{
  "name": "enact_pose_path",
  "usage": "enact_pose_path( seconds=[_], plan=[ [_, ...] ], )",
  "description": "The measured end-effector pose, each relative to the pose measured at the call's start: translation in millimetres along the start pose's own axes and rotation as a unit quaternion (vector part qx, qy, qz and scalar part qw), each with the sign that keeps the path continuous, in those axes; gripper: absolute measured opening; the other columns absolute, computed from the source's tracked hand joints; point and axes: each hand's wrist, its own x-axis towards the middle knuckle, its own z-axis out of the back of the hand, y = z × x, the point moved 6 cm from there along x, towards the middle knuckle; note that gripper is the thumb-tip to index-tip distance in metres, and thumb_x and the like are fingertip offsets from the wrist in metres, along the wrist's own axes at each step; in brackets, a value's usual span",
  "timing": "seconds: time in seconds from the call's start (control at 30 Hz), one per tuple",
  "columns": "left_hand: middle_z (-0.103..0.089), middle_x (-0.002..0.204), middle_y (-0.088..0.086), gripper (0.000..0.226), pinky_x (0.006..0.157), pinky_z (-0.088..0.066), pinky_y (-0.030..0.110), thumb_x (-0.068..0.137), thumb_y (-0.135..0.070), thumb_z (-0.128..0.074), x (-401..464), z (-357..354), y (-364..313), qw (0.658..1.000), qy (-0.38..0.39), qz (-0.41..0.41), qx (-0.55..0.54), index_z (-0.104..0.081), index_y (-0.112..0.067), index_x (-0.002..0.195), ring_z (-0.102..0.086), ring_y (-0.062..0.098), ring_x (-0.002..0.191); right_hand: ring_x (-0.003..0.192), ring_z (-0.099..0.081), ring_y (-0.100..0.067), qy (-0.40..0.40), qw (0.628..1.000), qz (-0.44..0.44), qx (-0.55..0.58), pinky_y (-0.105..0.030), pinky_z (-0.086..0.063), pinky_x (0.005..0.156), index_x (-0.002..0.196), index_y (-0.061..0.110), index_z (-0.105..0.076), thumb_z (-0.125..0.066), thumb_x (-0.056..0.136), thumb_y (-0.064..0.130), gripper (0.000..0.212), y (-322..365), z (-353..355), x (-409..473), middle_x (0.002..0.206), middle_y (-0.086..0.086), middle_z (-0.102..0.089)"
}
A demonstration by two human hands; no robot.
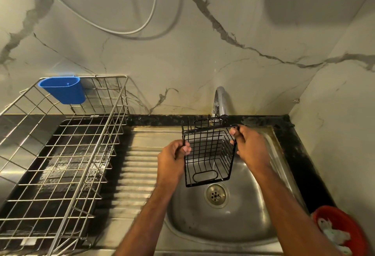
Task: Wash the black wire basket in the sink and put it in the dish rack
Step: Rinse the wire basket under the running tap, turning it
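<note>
1. Black, thin-wired and rectangular, the wire basket [210,154] is hanging tilted over the round stainless-steel sink [239,221] — just under the curved chrome tap [220,101].
2. The left hand [172,160] is curling its fingers round the basket's left rim; the right hand [249,146] is gripping the right rim.
3. The silvery wire dish rack [60,154] is standing to the left, carrying a blue plastic cup [64,89] — no readable writing.

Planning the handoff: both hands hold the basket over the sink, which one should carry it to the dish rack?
Left, probably. The left hand grips the black wire basket's rack-side edge, and the dish rack stands to the left. The right hand would have to cross over.
</note>
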Motion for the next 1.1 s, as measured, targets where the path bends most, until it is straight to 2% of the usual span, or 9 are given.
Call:
enact_pose_path(
  seconds=[0.13, 0.33, 0.5, 0.67, 0.83, 1.1],
  plan=[
    [-0.077, 0.099, -0.004, 0.015, 0.096, -0.058, 0.035, 0.101, -0.013, -0.06, -1, 2, -3, 1.0, -0.007, -0.006, -0.001, -0.072, -0.017, 0.108, -0.071, 0.008, 0.1, 0.072, -0.067, -0.011, 0.0, 1.0, -0.003, -0.002, -0.043, -0.062, 0.068, 0.11, 0.024, -0.064, -0.046, 0.102, 0.047, 0.03, 0, 0, 1, 0.079, 0.006, -0.067],
    [-0.077, 0.095, -0.002, 0.016, 0.087, -0.056, 0.02, 0.099, -0.018, -0.064, -3, 8, -12, 0.999, -0.029, -0.038, -0.008, -0.073, -0.012, 0.11, -0.072, 0.009, 0.094, 0.082, -0.07, -0.012, 0.016, 0.999, -0.008, 0.041, -0.045, -0.062, 0.071, 0.11, 0.027, -0.063, -0.048, 0.1, 0.045, 0.026, 0, -8, 4, 0.094, 0.005, -0.071],
    [-0.078, 0.091, 0.0, 0.012, 0.087, -0.057, 0.022, 0.096, -0.014, -0.068, -5, 11, -9, 0.998, -0.021, -0.035, -0.053, -0.075, -0.01, 0.105, -0.073, 0.01, 0.09, 0.08, -0.069, -0.013, 0.02, 0.998, -0.006, 0.062, -0.046, -0.062, 0.072, 0.108, 0.028, -0.064, -0.047, 0.101, 0.041, 0.022, 4, -10, 8, 0.095, 0.004, -0.071],
    [-0.079, 0.095, 0.001, 0.013, 0.088, -0.057, 0.022, 0.096, -0.01, -0.068, -8, 9, -9, 0.998, -0.008, -0.028, -0.049, -0.076, -0.011, 0.106, -0.074, 0.012, 0.095, 0.079, -0.067, -0.016, 0.014, 0.999, -0.002, 0.051, -0.046, -0.062, 0.071, 0.112, 0.024, -0.065, -0.047, 0.101, 0.044, 0.029, 3, -10, 14, 0.094, 0.002, -0.071],
    [-0.079, 0.095, -0.001, 0.014, 0.075, -0.053, 0.01, 0.097, -0.011, -0.066, -9, 8, -8, 0.999, -0.006, -0.015, -0.037, -0.076, -0.012, 0.107, -0.073, 0.001, 0.091, 0.076, -0.068, -0.016, 0.007, 0.999, 0.003, 0.045, -0.044, -0.062, 0.068, 0.11, 0.023, -0.065, -0.047, 0.101, 0.043, 0.028, 1, -10, 14, 0.093, 0.001, -0.072],
    [-0.08, 0.097, -0.004, 0.014, 0.079, -0.055, 0.015, 0.097, -0.011, -0.066, -10, 6, -6, 0.999, -0.004, -0.008, -0.032, -0.076, -0.015, 0.106, -0.073, 0.001, 0.095, 0.082, -0.068, -0.015, 0.009, 0.998, -0.005, 0.065, -0.045, -0.062, 0.072, 0.115, 0.026, -0.064, -0.046, 0.1, 0.046, 0.03, -2, -12, 15, 0.095, 0.001, -0.072]
  ],
)
